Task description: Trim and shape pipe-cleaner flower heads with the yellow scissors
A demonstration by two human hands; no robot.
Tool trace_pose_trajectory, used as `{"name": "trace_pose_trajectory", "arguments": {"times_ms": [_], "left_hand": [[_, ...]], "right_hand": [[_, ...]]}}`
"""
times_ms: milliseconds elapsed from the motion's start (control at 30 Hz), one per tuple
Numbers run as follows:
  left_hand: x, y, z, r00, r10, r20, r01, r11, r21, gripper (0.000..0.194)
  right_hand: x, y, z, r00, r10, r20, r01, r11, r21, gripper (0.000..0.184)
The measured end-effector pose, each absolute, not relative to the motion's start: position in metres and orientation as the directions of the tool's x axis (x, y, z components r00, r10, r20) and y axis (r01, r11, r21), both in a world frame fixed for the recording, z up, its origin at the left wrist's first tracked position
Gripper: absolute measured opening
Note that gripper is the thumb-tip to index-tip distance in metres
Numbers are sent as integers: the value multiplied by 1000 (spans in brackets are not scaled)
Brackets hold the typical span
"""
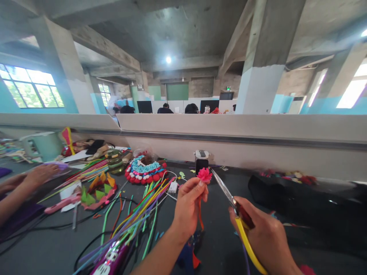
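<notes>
A bright pink flower [204, 175] is pinched between the thumb and fingers of my left hand [189, 202], held up above the dark table. An orange strip [200, 215] hangs down below that hand. My right hand [262, 225] is wrapped round a pair of scissors [226, 187] with yellow handles. The blades look closed, and their tips point up and left, close to the flower's right side; whether they touch it I cannot tell. Blue and orange-red pieces [189, 256] lie under my left wrist.
Many coloured pipe cleaners [137, 214] spread left of my hands, near a white charger plug [173, 187]. Behind them sits a blue, red and white beaded piece [145, 170]. A pink glue gun [61, 204] lies farther left, by a co-worker's hand [43, 172]. Black cloth [309, 202] covers the right side.
</notes>
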State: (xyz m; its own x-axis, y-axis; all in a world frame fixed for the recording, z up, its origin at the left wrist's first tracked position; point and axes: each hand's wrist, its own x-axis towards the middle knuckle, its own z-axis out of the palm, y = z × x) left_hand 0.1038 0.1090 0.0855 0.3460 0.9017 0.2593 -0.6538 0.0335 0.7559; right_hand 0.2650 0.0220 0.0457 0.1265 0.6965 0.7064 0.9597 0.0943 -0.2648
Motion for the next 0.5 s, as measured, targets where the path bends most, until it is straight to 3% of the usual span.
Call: {"name": "trace_pose_trajectory", "arguments": {"times_ms": [500], "left_hand": [[103,108,86,357,895,269,-643,27,765,9]], "right_hand": [[260,21,51,101,701,706,965,103,-241,17]]}}
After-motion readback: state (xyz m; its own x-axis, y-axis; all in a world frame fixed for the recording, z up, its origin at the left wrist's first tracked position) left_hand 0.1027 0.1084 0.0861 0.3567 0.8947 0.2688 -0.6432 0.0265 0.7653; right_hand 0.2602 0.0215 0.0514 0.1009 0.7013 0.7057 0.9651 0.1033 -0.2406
